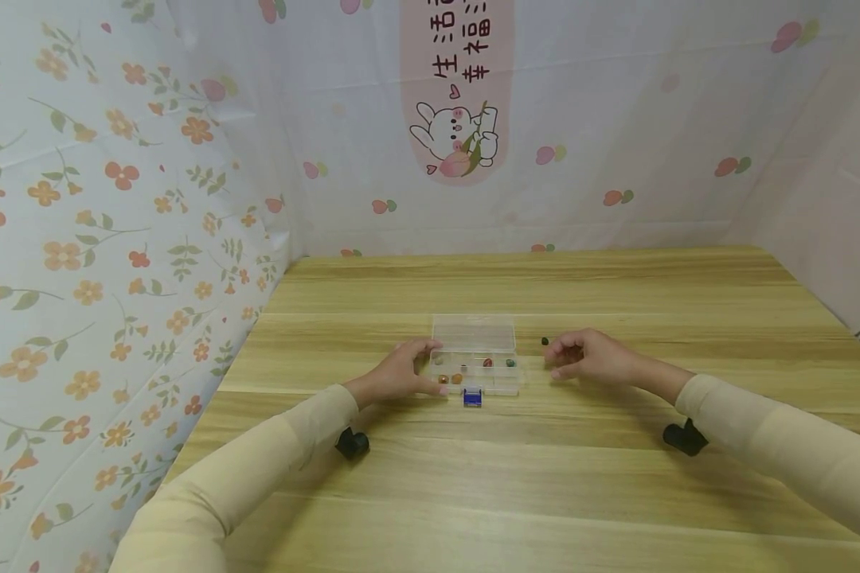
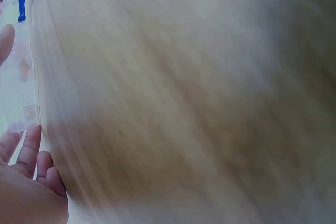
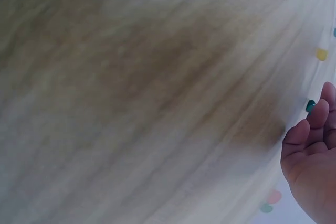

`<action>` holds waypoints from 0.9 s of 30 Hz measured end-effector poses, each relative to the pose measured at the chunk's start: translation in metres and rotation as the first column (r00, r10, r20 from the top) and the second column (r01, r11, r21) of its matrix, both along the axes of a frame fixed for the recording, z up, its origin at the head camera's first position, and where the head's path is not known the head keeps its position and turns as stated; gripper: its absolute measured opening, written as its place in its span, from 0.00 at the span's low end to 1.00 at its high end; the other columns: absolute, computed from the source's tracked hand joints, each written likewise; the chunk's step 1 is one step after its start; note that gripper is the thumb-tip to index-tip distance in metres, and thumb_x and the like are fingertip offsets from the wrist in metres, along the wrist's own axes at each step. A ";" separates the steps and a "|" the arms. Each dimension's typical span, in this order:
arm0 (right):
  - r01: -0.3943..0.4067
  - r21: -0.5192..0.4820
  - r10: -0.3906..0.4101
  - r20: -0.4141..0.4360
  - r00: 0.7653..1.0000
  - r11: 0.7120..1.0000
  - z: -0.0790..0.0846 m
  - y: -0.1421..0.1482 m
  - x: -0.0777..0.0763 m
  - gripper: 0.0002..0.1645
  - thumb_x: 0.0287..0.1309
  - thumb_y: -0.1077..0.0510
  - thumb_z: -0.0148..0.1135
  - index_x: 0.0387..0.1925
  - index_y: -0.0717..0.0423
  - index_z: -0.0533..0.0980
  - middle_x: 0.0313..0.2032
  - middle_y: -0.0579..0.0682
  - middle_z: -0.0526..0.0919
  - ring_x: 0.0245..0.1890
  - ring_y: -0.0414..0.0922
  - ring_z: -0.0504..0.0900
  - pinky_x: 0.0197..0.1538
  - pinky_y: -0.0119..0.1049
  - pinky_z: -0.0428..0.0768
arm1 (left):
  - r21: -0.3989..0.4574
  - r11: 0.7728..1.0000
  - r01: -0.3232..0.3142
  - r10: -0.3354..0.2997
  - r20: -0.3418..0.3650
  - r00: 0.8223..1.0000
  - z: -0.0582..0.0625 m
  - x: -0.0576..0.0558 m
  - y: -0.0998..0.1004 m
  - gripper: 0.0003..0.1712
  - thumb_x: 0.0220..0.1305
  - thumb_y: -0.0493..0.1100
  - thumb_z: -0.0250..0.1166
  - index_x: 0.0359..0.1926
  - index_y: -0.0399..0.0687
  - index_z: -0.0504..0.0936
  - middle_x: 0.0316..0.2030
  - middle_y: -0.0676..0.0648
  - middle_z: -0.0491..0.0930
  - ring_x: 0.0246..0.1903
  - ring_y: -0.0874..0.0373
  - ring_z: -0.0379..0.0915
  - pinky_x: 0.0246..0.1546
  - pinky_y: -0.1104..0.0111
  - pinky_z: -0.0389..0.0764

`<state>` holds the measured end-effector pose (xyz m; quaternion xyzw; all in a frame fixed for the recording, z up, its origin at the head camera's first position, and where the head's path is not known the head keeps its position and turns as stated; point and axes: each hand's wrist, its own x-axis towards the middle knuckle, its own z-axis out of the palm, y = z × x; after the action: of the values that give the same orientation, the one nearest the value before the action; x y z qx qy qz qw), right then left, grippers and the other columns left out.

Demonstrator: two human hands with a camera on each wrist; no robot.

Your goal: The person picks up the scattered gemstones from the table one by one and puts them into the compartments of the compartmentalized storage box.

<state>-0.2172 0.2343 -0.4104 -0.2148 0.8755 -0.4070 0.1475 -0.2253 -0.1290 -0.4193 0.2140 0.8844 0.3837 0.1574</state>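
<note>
A clear plastic compartment box (image 1: 483, 390) lies on the table with its lid (image 1: 473, 333) folded back and a blue latch (image 1: 472, 397) at its front. Inside are small orange stones (image 1: 456, 379), a red stone (image 1: 487, 363) and a green stone (image 1: 510, 363). My left hand (image 1: 401, 369) grips the box's left end, thumb at the front edge and fingers toward the back. To the right of the box, my right hand (image 1: 593, 358) hovers with loosely bent fingers and nothing visible in them. Beyond its fingertips lies a dark green stone (image 1: 545, 341). A yellow piece (image 3: 321, 54) shows past those fingertips in the right wrist view.
The wood-grain table (image 1: 416, 493) stretches around the box on every side. A printed cloth (image 1: 616, 119) hangs behind it, and a floral cloth (image 1: 100, 239) at the left. Dark wrist cameras (image 1: 686, 437) hang beneath both sleeves, close over the tabletop.
</note>
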 end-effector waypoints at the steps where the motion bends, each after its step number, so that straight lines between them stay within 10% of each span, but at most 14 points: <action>1: -0.003 -0.003 0.003 0.010 1.000 1.000 -0.001 0.000 0.000 0.17 0.54 0.58 0.72 0.44 0.61 0.80 0.42 0.52 0.81 0.41 0.47 0.76 0.42 0.33 0.77 | -0.001 1.000 -0.002 0.002 0.000 1.000 0.000 0.000 0.000 0.47 0.48 0.50 0.79 0.68 0.49 0.68 0.64 0.47 0.68 0.66 0.48 0.54 0.66 0.52 0.57; 27: -0.062 0.046 0.062 -0.019 0.998 0.997 -0.009 0.005 -0.005 0.09 0.52 0.60 0.73 0.36 0.56 0.81 0.33 0.47 0.78 0.33 0.46 0.72 0.35 0.32 0.75 | -0.012 1.000 -0.019 0.019 0.005 1.000 0.001 0.001 0.002 0.47 0.48 0.49 0.79 0.68 0.49 0.68 0.66 0.48 0.66 0.67 0.49 0.53 0.66 0.54 0.56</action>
<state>-0.2224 0.2391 -0.4198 -0.2426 0.8790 -0.3798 0.1559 -0.2246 -0.1272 -0.4188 0.2034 0.8883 0.3806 0.1573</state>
